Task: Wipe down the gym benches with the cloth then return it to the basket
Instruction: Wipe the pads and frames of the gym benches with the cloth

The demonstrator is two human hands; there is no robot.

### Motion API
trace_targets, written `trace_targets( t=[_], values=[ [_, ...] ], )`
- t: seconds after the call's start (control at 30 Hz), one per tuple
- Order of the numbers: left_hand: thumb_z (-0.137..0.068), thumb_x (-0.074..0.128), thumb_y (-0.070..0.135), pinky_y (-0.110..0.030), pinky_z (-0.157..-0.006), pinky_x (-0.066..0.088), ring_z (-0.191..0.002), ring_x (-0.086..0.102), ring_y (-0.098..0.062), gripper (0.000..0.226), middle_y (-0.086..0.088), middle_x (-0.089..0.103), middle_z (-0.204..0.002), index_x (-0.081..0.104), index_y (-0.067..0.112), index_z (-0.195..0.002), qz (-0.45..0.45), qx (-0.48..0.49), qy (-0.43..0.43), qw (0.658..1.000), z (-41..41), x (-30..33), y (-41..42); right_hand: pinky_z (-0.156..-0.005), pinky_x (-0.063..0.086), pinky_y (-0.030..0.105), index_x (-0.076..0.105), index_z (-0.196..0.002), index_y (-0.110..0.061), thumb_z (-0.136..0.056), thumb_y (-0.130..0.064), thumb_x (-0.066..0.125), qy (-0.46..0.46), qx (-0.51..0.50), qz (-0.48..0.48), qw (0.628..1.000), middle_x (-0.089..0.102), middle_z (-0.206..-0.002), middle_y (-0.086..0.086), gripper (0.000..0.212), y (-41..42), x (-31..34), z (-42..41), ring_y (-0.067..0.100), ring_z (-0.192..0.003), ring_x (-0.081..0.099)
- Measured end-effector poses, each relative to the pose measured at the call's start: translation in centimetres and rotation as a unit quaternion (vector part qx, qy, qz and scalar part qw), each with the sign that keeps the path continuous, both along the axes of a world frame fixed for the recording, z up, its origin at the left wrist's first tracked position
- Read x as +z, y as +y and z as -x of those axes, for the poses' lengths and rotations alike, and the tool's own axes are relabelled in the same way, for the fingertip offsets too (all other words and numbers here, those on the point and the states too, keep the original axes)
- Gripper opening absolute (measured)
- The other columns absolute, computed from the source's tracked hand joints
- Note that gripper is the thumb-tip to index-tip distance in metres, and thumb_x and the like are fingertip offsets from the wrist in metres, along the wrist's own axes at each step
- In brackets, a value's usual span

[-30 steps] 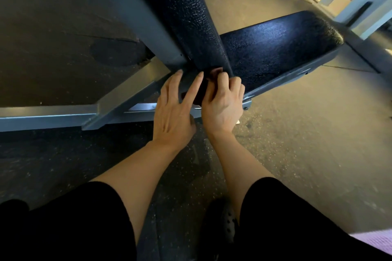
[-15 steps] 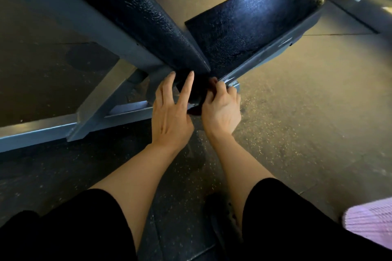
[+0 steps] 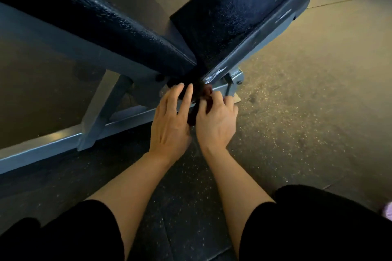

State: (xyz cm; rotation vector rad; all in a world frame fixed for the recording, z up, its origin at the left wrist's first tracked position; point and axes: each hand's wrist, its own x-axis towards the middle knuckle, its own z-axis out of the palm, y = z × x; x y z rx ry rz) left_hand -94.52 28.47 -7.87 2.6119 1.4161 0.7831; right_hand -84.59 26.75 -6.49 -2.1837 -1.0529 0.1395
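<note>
A gym bench with a black padded backrest (image 3: 101, 21) and a black seat pad (image 3: 237, 10) stands on a grey-blue steel frame (image 3: 53, 144). Both hands work at the gap where the two pads meet. My right hand (image 3: 216, 121) has its fingers curled round a dark cloth (image 3: 192, 115), which is hard to make out in the shadow. My left hand (image 3: 169, 121) lies beside it with straight fingers touching the cloth under the backrest's lower end. Most of the cloth is hidden between the hands.
Speckled dark rubber flooring (image 3: 297, 125) spreads to the right and below. The frame's floor rail runs from the left edge toward the hinge bracket (image 3: 234, 79). My knees in black fabric fill the bottom. Something pink (image 3: 389, 213) shows at the right edge.
The view has come closer and tilted down. Both hands have slid from the lower end of the backrest down to the frame below the gap, the right hand still gripping the cloth.
</note>
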Motion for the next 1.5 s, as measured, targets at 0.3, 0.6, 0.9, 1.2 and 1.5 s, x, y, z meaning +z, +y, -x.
trace_targets(
  t=[0.3, 0.6, 0.9, 1.2, 1.5],
  values=[
    [-0.084, 0.054, -0.006, -0.036, -0.120, 0.017, -0.148, 0.011, -0.021, 0.080, -0.007, 0.014, -0.161, 0.017, 0.009, -0.153, 0.058, -0.052, 0.077, 0.994, -0.2, 1.7, 0.4, -0.075, 0.038, 0.030, 0.047, -0.116, -0.015, -0.099, -0.034, 0.050, 0.289, -0.161, -0.100, 0.938, 0.059, -0.116, 0.005, 0.026, 0.7, 0.8, -2.7, 0.020, -0.104, 0.057],
    [-0.091, 0.060, 0.007, -0.025, -0.117, 0.013, -0.147, 0.009, -0.011, 0.085, 0.000, 0.005, -0.163, 0.005, 0.017, -0.155, 0.122, -0.094, 0.112, 0.982, 1.0, 3.9, 2.9, -0.091, 0.043, 0.031, 0.045, -0.131, -0.022, -0.096, -0.022, 0.055, 0.242, 0.008, -0.179, 0.954, 0.046, -0.126, 0.007, 0.036, 2.9, 0.7, 1.3, 0.022, -0.113, 0.045],
    [-0.084, 0.054, -0.014, -0.010, -0.113, 0.013, -0.141, 0.016, -0.004, 0.082, -0.004, 0.020, -0.159, 0.016, 0.011, -0.153, 0.086, -0.137, 0.079, 0.984, 1.3, 3.5, 3.5, -0.077, 0.038, 0.025, 0.045, -0.136, -0.014, -0.093, -0.020, 0.061, 0.219, -0.155, -0.282, 0.921, 0.046, -0.121, 0.012, 0.046, 5.4, 2.8, -1.9, 0.021, -0.100, 0.052],
    [-0.083, 0.061, -0.011, -0.023, -0.115, 0.021, -0.146, 0.017, -0.012, 0.089, -0.001, 0.012, -0.162, 0.014, 0.013, -0.154, 0.079, -0.169, 0.107, 0.977, 0.5, 1.8, 4.6, -0.074, 0.053, 0.034, 0.046, -0.121, -0.021, -0.098, -0.026, 0.050, 0.187, 0.025, -0.188, 0.964, 0.044, -0.108, 0.001, 0.023, 2.5, -0.8, 0.0, 0.018, -0.090, 0.055],
    [-0.094, 0.052, -0.002, -0.012, -0.116, 0.009, -0.147, 0.012, -0.009, 0.073, -0.004, 0.013, -0.161, 0.013, 0.012, -0.153, 0.055, -0.159, 0.040, 0.985, -2.7, 3.5, 5.8, -0.090, 0.038, 0.029, 0.042, -0.143, -0.018, -0.097, -0.020, 0.049, 0.126, -0.026, -0.199, 0.972, 0.040, -0.140, 0.010, 0.047, 4.7, 1.0, -1.7, 0.027, -0.117, 0.042]
  ],
)
